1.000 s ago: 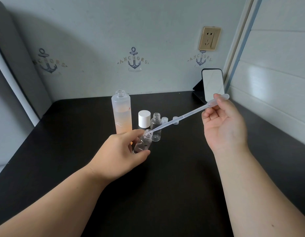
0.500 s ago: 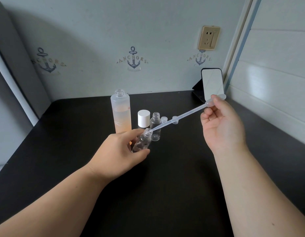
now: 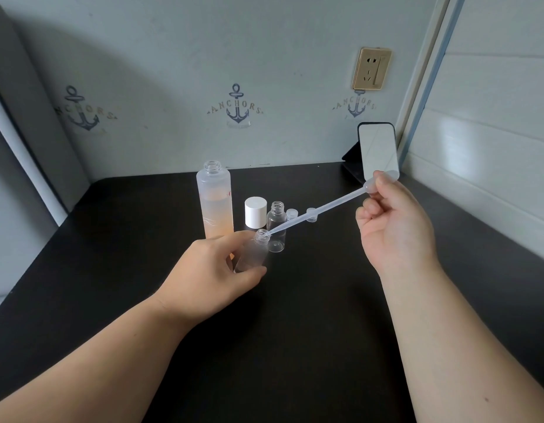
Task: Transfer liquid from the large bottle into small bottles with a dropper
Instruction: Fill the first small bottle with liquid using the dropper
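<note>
black table (image 3: pixel 295 331): left hand (image 3: pixel 215 276) grips small bottle (image 3: pixel 252 254), right hand (image 3: pixel 392 227) pinches dropper (image 3: pixel 319 212) beside white cap (image 3: pixel 256 212)

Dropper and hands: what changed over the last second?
Little: the right hand slid the dropper slightly lower and leftward, tip staying at the mouth of the small bottle. The left hand still holds that bottle tilted. The large bottle didn't move.

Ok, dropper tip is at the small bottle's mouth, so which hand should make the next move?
Right. The right hand pinches the dropper bulb, so it can squeeze. The left hand only holds the tilted small bottle and should steady it.
</note>
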